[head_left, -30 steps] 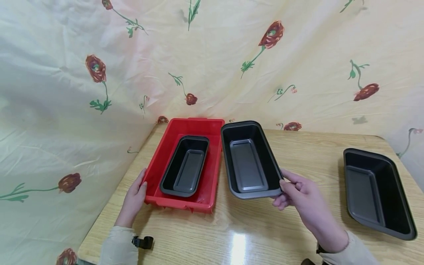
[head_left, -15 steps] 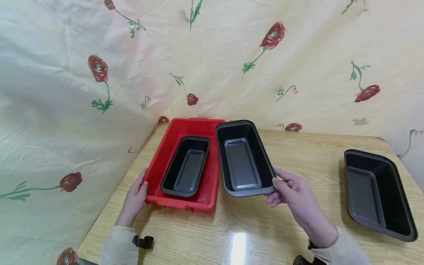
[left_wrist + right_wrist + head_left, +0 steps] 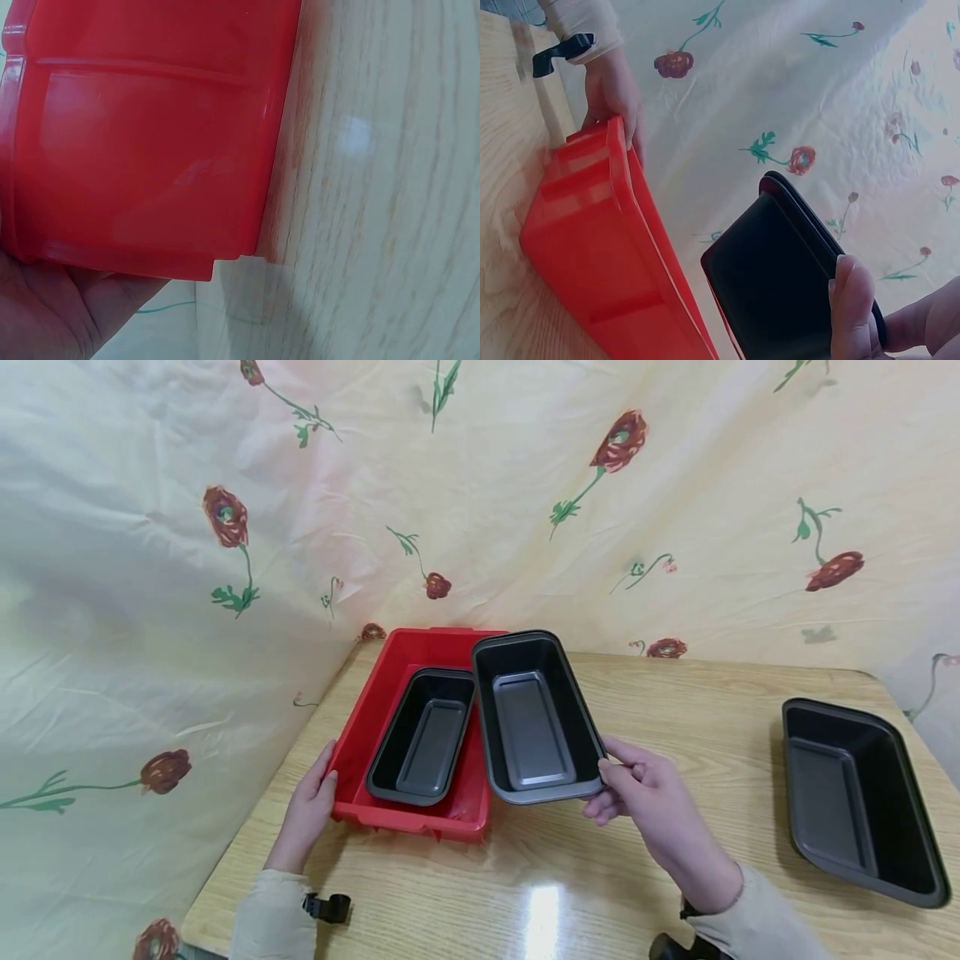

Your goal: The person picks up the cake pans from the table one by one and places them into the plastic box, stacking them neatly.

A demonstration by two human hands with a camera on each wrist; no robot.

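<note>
My right hand (image 3: pixel 660 822) pinches the near right corner of a dark loaf pan (image 3: pixel 531 727), thumb over the rim and fingers below. The pan is raised and overlaps the right wall of a red plastic bin (image 3: pixel 360 714) in the head view. A second loaf pan (image 3: pixel 429 747) lies inside that bin, toward its middle. My left hand (image 3: pixel 307 806) grips the bin's left wall near the front corner. From the right wrist, the raised pan's dark side (image 3: pixel 776 281) shows beside the bin, with my right fingers (image 3: pixel 853 300) at its rim.
A third loaf pan (image 3: pixel 862 802) stands on the wooden table (image 3: pixel 697 710) at the right, close to the table's edge. Behind and to the left hangs a pale cloth (image 3: pixel 510 510) printed with red flowers, right up against the table's back.
My right hand has moved left with the loaf pan, which now overlaps the bin's right wall further and comes up to the pan inside. My left hand stays on the bin.
</note>
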